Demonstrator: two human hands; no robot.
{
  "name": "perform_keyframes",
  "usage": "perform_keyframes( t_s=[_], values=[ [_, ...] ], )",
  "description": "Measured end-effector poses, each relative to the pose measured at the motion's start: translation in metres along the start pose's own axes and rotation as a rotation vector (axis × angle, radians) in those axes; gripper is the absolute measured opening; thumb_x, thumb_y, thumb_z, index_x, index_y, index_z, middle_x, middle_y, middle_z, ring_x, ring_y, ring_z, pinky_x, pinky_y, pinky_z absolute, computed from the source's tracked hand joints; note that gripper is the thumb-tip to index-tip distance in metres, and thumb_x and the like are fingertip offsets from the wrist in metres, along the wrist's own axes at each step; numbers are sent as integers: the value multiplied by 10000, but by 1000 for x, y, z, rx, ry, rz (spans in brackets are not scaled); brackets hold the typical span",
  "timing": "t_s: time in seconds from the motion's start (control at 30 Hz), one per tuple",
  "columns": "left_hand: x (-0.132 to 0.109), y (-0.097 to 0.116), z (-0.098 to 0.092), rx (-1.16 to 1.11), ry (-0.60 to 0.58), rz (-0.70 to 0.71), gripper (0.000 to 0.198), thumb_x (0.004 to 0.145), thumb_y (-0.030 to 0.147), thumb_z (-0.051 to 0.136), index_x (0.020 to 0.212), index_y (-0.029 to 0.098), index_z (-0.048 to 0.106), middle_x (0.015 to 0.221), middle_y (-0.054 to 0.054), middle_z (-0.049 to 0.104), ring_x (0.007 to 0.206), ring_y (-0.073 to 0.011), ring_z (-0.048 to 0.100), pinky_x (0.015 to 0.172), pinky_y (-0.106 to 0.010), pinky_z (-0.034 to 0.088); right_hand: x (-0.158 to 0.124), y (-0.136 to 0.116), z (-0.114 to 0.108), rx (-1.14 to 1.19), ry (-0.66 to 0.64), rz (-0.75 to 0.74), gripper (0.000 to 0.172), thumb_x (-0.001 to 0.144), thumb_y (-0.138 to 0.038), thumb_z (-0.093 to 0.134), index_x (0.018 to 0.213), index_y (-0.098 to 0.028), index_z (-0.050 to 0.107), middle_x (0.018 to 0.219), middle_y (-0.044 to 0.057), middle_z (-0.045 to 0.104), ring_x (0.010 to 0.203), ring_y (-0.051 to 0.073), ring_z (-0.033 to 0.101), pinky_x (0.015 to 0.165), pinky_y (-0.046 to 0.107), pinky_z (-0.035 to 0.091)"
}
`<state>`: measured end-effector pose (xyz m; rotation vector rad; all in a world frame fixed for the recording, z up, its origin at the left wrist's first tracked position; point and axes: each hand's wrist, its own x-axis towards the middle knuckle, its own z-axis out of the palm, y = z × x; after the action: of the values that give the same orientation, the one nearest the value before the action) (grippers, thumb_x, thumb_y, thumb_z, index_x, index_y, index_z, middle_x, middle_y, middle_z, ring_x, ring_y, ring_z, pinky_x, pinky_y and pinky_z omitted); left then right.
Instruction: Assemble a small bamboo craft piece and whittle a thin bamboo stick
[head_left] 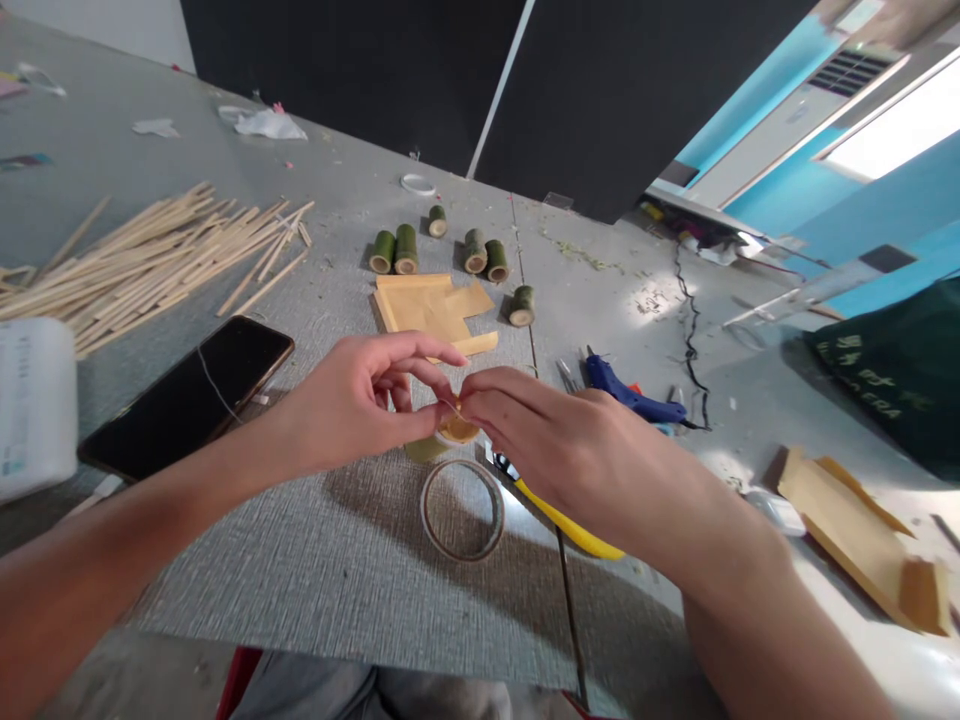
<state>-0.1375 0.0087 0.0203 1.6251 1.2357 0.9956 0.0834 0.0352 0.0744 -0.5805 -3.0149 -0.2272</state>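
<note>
While your left hand [352, 400] pinches the small yellowish roll [459, 431] just above the grey mat [465, 600], your right hand [555, 440] nips its top edge; freeing an end seems the step in hand, calling for a steady pull.

daylight comes from the window [892, 125] at upper right, blown out to white. it leaves a glare patch on the table [652, 300] and throws soft shadows from my left hand [352, 400] and right hand [570, 450] toward me. the middle is sharp; the wide lens bends the edges, where my forearms [90, 600] go soft.
</note>
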Motion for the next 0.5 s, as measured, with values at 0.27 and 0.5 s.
perform_keyframes(
  t_s=[0.27, 0.5],
  values=[
    [0, 1, 0, -12, -3, -9, 419, 788, 350, 748, 1183, 216, 705, 920, -48, 772, 551, -82, 509, 507, -201, 439, 1, -5, -1, -96, -21, -9, 333, 972, -21, 375, 1100, -118, 667, 1127, 119, 690, 691, 131, 647, 500, 265, 398],
    [0, 1, 0, -11, -1, -10, 410, 783, 332, 753, 1174, 217, 709, 909, -46, 770, 545, -82, 510, 512, -204, 446, -1, -2, 5, -69, 17, -8, 309, 1001, -70, 391, 1122, -127, 669, 1119, 121, 692, 711, 133, 649, 531, 253, 432]
  ],
)
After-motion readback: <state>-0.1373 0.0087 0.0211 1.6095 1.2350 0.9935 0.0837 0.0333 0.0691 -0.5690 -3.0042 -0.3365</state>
